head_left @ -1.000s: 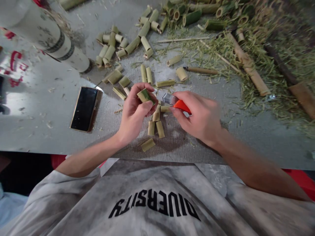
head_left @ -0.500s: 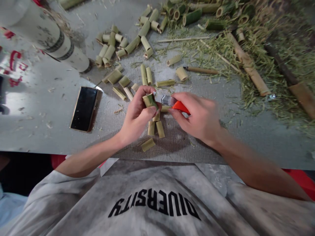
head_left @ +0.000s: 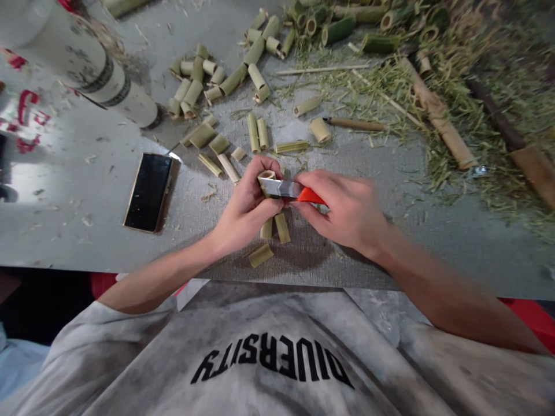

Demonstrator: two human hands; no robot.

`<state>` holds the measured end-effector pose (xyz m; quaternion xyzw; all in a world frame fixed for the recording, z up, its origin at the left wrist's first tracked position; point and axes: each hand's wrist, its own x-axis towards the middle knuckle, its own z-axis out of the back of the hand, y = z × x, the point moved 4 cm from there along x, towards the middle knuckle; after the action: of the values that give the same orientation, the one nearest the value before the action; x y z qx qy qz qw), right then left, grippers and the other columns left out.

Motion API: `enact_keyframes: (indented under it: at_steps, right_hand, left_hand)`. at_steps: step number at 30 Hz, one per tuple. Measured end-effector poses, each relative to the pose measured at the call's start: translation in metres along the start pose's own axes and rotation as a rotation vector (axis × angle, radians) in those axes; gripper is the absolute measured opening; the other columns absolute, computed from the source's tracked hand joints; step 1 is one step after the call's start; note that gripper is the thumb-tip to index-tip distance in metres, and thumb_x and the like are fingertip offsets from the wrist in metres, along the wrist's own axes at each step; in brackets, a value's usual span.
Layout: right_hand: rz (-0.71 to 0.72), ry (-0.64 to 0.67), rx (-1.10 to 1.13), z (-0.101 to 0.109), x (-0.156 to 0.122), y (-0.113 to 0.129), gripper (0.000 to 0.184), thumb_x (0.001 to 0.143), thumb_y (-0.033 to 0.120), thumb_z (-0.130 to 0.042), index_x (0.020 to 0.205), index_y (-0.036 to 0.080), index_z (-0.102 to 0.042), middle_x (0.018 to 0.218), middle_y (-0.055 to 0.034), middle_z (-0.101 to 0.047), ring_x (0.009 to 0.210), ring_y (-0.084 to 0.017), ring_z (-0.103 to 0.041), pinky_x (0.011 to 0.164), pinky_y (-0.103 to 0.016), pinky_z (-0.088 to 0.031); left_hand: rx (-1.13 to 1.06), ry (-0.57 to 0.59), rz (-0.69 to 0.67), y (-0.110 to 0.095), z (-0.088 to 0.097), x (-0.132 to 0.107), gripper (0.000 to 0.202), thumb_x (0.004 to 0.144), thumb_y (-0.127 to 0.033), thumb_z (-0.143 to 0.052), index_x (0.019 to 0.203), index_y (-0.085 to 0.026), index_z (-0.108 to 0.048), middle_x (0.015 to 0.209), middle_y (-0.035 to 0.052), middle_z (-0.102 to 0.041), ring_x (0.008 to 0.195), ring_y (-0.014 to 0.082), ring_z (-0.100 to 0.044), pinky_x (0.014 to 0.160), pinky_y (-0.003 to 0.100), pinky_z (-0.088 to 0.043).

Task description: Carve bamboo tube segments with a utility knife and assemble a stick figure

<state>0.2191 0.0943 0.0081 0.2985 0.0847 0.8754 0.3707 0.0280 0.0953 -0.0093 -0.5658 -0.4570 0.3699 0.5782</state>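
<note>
Head view, on my feed: left hand (head_left: 245,211) closed round a short bamboo piece (head_left: 265,175), fingers and thumb wrapped on it, hollow end showing at the top. Right hand (head_left: 347,211) clamped on a knife (head_left: 286,189) by the orange handle. The metal blade lies across the top of the bamboo piece and touches it; I cannot tell whether it has bitten in. The two hands are touching at the fingertips.

I use the phone (head_left: 150,190) as anchor. It lies flat on the tabletop (head_left: 65,231), screen dark. Hands, bamboo piece and knife are to the right of the phone, near it but apart, held just above the tabletop. Cut pieces (head_left: 281,227) lie under the hands, right of the phone, and one more lies nearer the body. A few split ones sit just beyond the phone's far right corner. A pile (head_left: 203,81) of short sections is further beyond the phone. A white tube (head_left: 87,63) lies beyond the phone, to its left. Shavings (head_left: 390,98) are spread far right of the phone, with a long stalk (head_left: 437,115) lying in them. A grey shirt (head_left: 269,358) fills the bottom, nearer than the phone.
</note>
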Motion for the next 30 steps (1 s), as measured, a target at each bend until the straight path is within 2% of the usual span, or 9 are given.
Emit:
enact_keyframes:
  at_steps: [7,13,18,22,25,30]
  right_hand:
    - [-0.007,-0.014,-0.003,0.0005,-0.0005,0.0015,0.019,0.114,0.034,-0.059,0.122,0.021,-0.070,0.105,-0.0060,-0.085,0.087,-0.021,-0.078,0.071,-0.034,-0.052]
    - [-0.050,0.024,-0.010,0.0006,0.0006,-0.0010,0.020,0.113,0.034,-0.059,0.124,0.023,-0.071,0.108,-0.0055,-0.086,0.092,-0.022,-0.078,0.072,-0.035,-0.052]
    - [0.000,0.028,-0.087,0.0003,0.0013,0.0014,0.019,0.109,0.025,-0.058,0.120,0.021,-0.073,0.103,-0.0055,-0.085,0.086,-0.022,-0.076,0.070,-0.035,-0.048]
    - [0.031,0.034,-0.116,0.0001,0.0024,0.0036,0.017,0.108,0.026,-0.059,0.113,0.020,-0.074,0.096,-0.0039,-0.082,0.080,-0.020,-0.073,0.067,-0.035,-0.043]
    - [0.031,0.048,-0.122,-0.0007,0.0027,0.0041,0.017,0.106,0.024,-0.058,0.112,0.021,-0.074,0.093,-0.0031,-0.081,0.079,-0.020,-0.071,0.067,-0.035,-0.041]
    - [-0.001,0.042,-0.106,-0.0009,0.0026,0.0034,0.021,0.102,0.022,-0.058,0.113,0.021,-0.075,0.092,-0.0027,-0.081,0.078,-0.020,-0.070,0.068,-0.035,-0.041]
  left_hand:
    - [-0.031,0.035,-0.050,-0.0016,-0.0011,0.0020,0.037,0.091,-0.015,-0.070,0.124,-0.026,-0.058,0.096,-0.0017,-0.062,0.078,0.0114,-0.060,0.066,0.024,-0.053]
    - [-0.075,0.012,0.058,-0.0010,-0.0003,0.0016,0.046,0.084,-0.014,-0.082,0.122,-0.028,-0.059,0.091,-0.0039,-0.059,0.072,0.0106,-0.058,0.061,0.024,-0.049]
    - [-0.049,-0.053,0.098,-0.0014,0.0005,0.0012,0.058,0.079,-0.015,-0.092,0.121,-0.029,-0.055,0.103,-0.0036,-0.059,0.069,0.0062,-0.056,0.058,0.022,-0.047]
    - [-0.029,-0.051,0.104,-0.0008,-0.0001,0.0011,0.055,0.083,-0.017,-0.089,0.123,-0.029,-0.052,0.099,-0.0039,-0.061,0.066,0.0070,-0.056,0.055,0.023,-0.045]
    - [0.008,-0.063,0.089,-0.0008,0.0010,0.0012,0.056,0.082,-0.015,-0.090,0.123,-0.028,-0.054,0.097,-0.0036,-0.060,0.067,0.0075,-0.056,0.055,0.022,-0.045]
    - [0.052,-0.064,0.090,0.0003,0.0021,0.0011,0.055,0.082,-0.015,-0.092,0.123,-0.028,-0.057,0.098,-0.0024,-0.060,0.071,0.0090,-0.059,0.058,0.022,-0.049]
